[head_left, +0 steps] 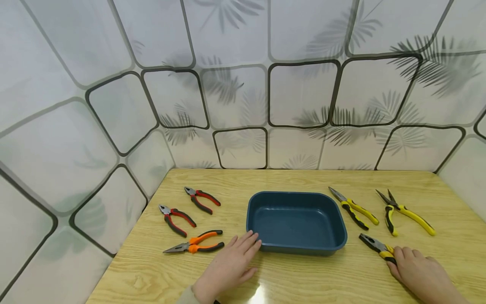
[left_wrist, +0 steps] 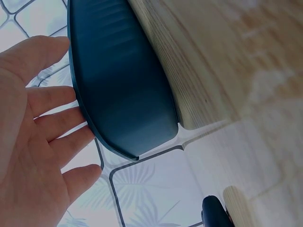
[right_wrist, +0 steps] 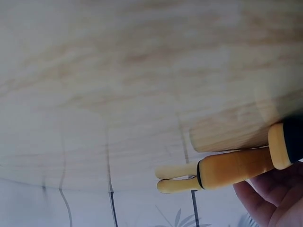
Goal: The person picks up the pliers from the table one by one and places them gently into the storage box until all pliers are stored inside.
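Observation:
A dark blue rectangular tray [head_left: 296,250] sits on the wooden table. At its near left corner my left hand [head_left: 229,264] has its fingers laid against the rim. The left wrist view shows those fingers [left_wrist: 59,125] fairly straight and slightly spread along the edge of the tray [left_wrist: 118,85]. To the right of the tray, my right hand [head_left: 421,270] grips combination pliers [head_left: 376,245] by their yellow and black handles, head pointing toward the tray. In the right wrist view, the yellow part of the pliers [right_wrist: 232,168] sticks out from the hand [right_wrist: 270,198].
Left of the tray lie two red-handled pliers [head_left: 195,194] [head_left: 171,212] and orange needle-nose pliers [head_left: 193,248]. Right of it lie yellow needle-nose pliers [head_left: 344,203] and another yellow pair [head_left: 393,206] with spread jaws. A patterned wall [head_left: 296,93] stands behind the table [head_left: 303,283].

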The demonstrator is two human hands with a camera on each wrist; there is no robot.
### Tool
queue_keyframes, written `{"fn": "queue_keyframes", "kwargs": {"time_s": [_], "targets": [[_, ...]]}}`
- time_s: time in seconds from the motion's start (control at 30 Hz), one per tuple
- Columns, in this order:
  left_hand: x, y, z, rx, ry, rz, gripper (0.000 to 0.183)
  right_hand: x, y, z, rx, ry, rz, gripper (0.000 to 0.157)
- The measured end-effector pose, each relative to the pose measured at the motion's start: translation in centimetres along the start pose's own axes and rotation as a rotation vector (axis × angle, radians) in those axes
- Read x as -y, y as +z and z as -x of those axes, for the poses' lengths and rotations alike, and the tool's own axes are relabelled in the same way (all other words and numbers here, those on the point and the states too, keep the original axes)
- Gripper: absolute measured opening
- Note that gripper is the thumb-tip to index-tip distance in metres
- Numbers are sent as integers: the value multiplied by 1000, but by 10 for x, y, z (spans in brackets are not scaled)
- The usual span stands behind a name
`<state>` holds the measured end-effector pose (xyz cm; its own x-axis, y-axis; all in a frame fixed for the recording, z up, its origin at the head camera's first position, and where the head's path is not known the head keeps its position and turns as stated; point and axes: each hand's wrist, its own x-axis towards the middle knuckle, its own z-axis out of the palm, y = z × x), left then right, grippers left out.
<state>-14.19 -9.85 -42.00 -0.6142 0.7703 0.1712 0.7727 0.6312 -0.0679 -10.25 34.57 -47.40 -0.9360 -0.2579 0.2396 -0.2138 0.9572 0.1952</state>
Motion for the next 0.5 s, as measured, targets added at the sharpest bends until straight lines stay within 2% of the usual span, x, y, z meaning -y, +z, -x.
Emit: {"fn": "queue_keyframes", "kwargs": {"time_s": [0.17, 0.27, 0.5], "targets": [[0, 0, 0, -2, 2, 0, 55, 0, 2, 0, -86, -30, 5, 76], [0, 0, -1, 2, 0, 0, 55, 0, 3, 0, -109, -35, 2, 74], [1, -1, -1, 6, -2, 3, 55, 0, 1, 1, -24, -5, -4, 74]]}}
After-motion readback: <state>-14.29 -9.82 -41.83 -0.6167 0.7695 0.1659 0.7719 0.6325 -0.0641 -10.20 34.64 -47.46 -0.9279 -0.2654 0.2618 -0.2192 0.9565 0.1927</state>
